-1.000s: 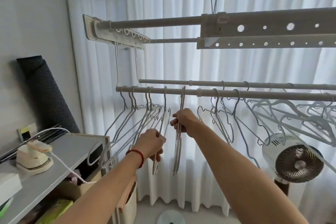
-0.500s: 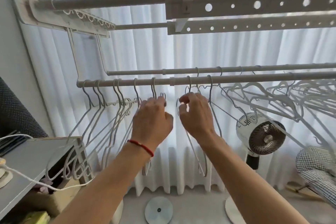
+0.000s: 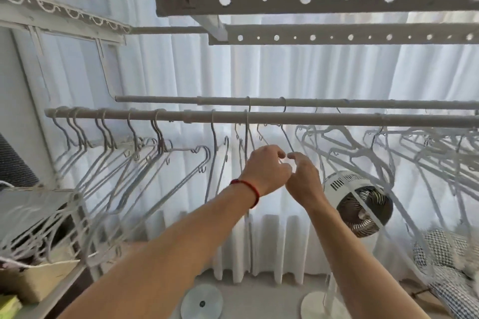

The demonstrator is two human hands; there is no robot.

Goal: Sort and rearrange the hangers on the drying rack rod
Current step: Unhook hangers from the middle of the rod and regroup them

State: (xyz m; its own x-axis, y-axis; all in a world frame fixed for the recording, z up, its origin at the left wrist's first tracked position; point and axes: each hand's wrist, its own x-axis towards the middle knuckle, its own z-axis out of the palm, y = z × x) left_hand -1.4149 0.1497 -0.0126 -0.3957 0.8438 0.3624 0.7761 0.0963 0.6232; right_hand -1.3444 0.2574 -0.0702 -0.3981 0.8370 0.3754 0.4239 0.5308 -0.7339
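Both hands raised just below the near rod (image 3: 311, 119), left hand (image 3: 267, 169) and right hand (image 3: 302, 176) touching, fingers curled among thin wire hangers (image 3: 247, 137), actual grip cannot be told, hangers right of the hands blurred, fan (image 3: 360, 204) partly hidden behind them.

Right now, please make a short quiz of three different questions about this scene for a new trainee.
1. True or false: the left hand wears a red cord at the wrist.
2. On which side of the front rod do the thin wire hangers hang bunched together: A left, B right?
3. Fill in: behind the right hand stands a white ____.

Key: 1 true. 2 A; the thicker plastic hangers crowd the right. 3 fan.
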